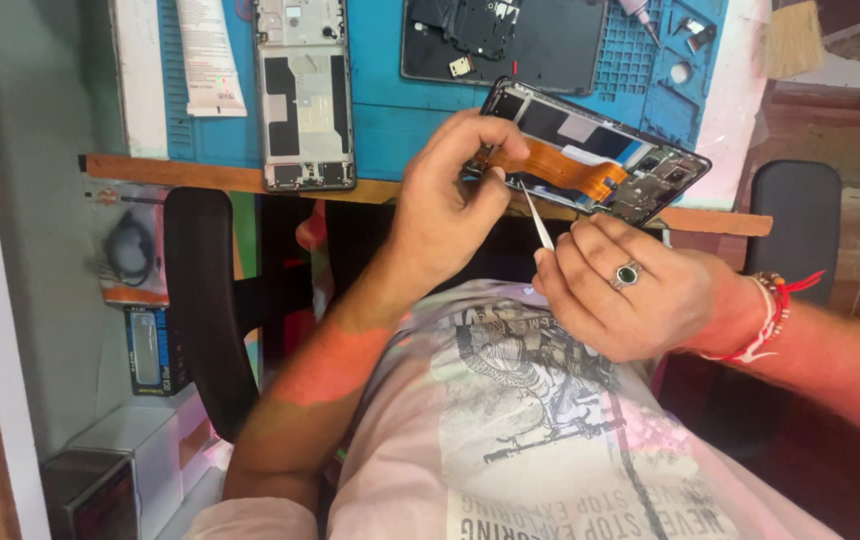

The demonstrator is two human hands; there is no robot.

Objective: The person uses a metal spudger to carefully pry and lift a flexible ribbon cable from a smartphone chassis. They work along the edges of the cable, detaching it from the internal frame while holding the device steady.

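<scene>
Blue work mat [390, 120] covers the far bench. Left hand [450, 205] pinches the opened phone [590, 150] at its orange flex cable [560, 165] — right hand [630, 290] grips metal tweezers [538, 222] just below it.

A pale printed T-shirt [540, 430], green-stoned ring [628, 273], red-and-white thread wristband [772, 310].

The opened phone [600, 150], back cover off, shows dark boards and an orange flex cable [562, 166] running along its length. It is held tilted above the counter's [200, 178] front edge, near the right end. Thin metal tweezers [538, 222] point up at its lower edge.
</scene>
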